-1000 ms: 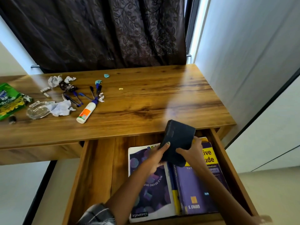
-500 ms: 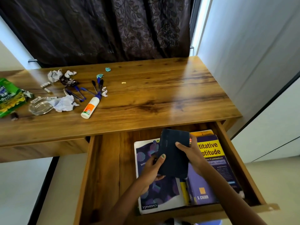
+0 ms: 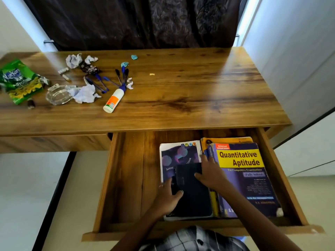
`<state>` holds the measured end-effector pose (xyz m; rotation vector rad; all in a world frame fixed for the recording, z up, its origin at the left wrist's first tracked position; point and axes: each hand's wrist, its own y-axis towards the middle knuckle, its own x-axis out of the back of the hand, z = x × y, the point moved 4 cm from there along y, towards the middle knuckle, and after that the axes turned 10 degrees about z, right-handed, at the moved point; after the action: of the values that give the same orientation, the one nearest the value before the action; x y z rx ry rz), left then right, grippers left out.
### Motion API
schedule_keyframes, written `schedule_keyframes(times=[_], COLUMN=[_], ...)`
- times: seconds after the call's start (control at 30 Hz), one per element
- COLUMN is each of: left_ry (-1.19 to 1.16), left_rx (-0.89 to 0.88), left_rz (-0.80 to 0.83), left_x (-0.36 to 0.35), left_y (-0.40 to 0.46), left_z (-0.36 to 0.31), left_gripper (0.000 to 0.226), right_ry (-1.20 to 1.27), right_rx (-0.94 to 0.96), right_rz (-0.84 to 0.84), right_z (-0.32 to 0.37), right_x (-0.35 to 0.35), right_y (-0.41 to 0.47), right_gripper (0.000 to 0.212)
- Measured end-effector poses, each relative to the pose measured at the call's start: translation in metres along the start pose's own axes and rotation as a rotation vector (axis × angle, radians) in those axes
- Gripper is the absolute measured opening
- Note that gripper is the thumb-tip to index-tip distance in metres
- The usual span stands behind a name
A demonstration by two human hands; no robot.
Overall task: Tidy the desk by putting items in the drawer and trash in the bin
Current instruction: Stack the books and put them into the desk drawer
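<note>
Dark curtains hang behind the wooden table, whose drawer stands pulled out. Inside it, a dark notebook lies on a purple notebook, beside a "Quantitative Aptitude" book. The left hand grips the dark notebook's left edge, thumb curled on top; the right hand rests on its right side, and whether its fingers are straight or curled round the cover is unclear. On the table's left part lie a glue bottle, pens, crumpled paper, a glass ashtray and a green snack wrapper.
</note>
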<state>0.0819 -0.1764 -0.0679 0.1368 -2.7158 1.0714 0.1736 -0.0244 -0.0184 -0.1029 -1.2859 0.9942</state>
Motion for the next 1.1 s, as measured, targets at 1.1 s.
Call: schedule_keyframes(times=[1.1], left_ry=[0.051], left_rx=[0.027], left_rz=[-0.215], left_x=[-0.053], left_y=[-0.023], left_z=[0.003], left_gripper=[0.055], right_ry=[-0.282], right_rx=[0.341], right_rz=[-0.036], right_z=[-0.012], right_x=[-0.049], right_y=[-0.007], right_gripper=[0.089])
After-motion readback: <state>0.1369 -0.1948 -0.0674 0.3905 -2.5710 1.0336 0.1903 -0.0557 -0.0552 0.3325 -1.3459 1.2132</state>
